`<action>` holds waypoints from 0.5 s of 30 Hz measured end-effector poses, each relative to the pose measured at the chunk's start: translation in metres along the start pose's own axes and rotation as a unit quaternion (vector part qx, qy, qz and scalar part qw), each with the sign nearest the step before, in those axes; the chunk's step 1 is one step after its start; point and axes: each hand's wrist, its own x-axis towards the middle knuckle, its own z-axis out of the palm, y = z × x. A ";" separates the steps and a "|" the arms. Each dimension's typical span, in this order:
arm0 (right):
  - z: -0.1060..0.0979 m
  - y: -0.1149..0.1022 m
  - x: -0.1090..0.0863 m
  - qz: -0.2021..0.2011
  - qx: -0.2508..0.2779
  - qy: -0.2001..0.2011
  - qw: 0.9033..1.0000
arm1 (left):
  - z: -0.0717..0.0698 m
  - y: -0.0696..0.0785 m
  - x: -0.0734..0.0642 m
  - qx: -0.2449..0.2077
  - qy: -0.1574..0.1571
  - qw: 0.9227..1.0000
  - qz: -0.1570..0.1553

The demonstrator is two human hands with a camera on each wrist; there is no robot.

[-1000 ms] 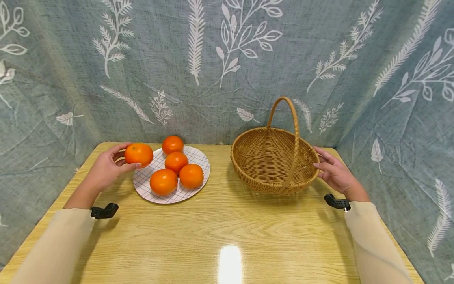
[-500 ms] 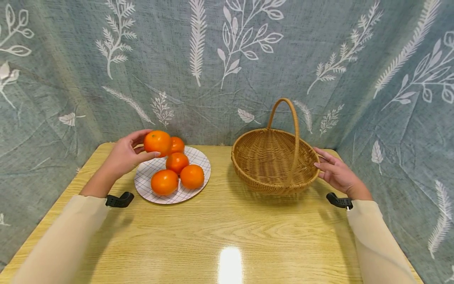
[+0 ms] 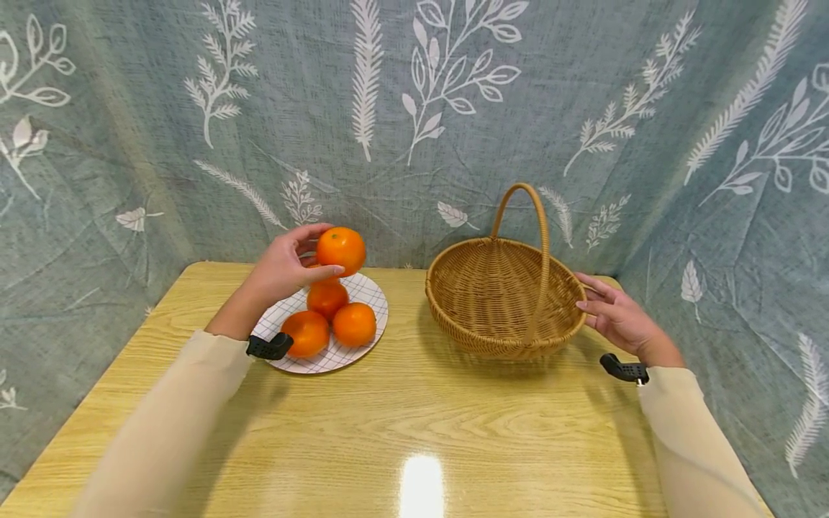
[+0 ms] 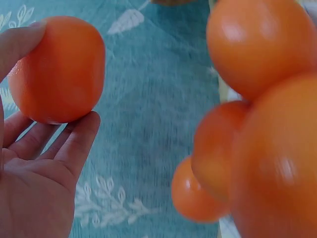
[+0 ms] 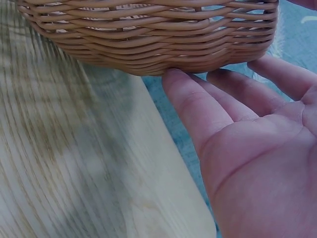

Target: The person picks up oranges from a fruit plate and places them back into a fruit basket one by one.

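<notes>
Your left hand [image 3: 288, 262] reaches forward over the plate [image 3: 370, 293], palm turned inward, thumb and fingertips grasping an orange [image 3: 341, 251] in the air above the other oranges [image 3: 353, 324]. Your right arm extends forward too; your right hand [image 3: 622, 324], its fingers fairly straight, touches the basket [image 3: 453, 327] at its right side without clenching.

The left hand [image 4: 37, 181] grips an orange fruit [image 4: 62, 72] (others [image 4: 280, 158] nearby).

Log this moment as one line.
Left hand: holds orange aloft | Right hand: touches wicker basket | Checkered plate: four other oranges
</notes>
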 end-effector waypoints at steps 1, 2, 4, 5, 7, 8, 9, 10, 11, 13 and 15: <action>0.000 0.000 0.000 0.000 0.000 0.001 1.000 | 0.003 0.002 0.003 -0.007 -0.002 1.000 0.003; 0.000 0.000 0.000 -0.002 0.002 0.000 1.000 | 0.007 0.003 0.006 -0.011 -0.004 1.000 0.006; 0.000 0.000 0.000 -0.006 0.002 0.001 1.000 | 0.014 0.007 0.011 -0.018 -0.008 1.000 0.013; 0.000 0.000 0.000 -0.008 0.002 0.001 1.000 | 0.017 0.008 0.014 -0.019 -0.010 1.000 0.015; 0.000 0.000 0.001 -0.010 0.008 0.000 1.000 | 0.023 0.012 0.019 -0.022 -0.015 0.999 0.018; 0.000 0.000 0.001 -0.009 0.009 0.000 1.000 | 0.027 0.013 0.021 -0.025 -0.019 0.999 0.021; -0.001 0.001 0.000 -0.007 0.008 0.003 1.000 | 0.030 0.015 0.023 -0.029 -0.022 0.999 0.023; -0.001 0.001 0.000 -0.006 0.010 0.003 1.000 | 0.033 0.016 0.025 -0.033 -0.026 0.999 0.025; -0.001 0.001 0.000 -0.005 0.011 0.003 1.000 | 0.036 0.018 0.026 -0.037 -0.029 0.999 0.027; -0.001 0.002 0.000 -0.003 0.014 0.003 1.000 | 0.043 0.020 0.029 -0.042 -0.037 0.998 0.032; -0.001 0.002 0.000 -0.003 0.010 0.005 1.000 | 0.048 0.023 0.031 -0.039 -0.043 0.998 0.037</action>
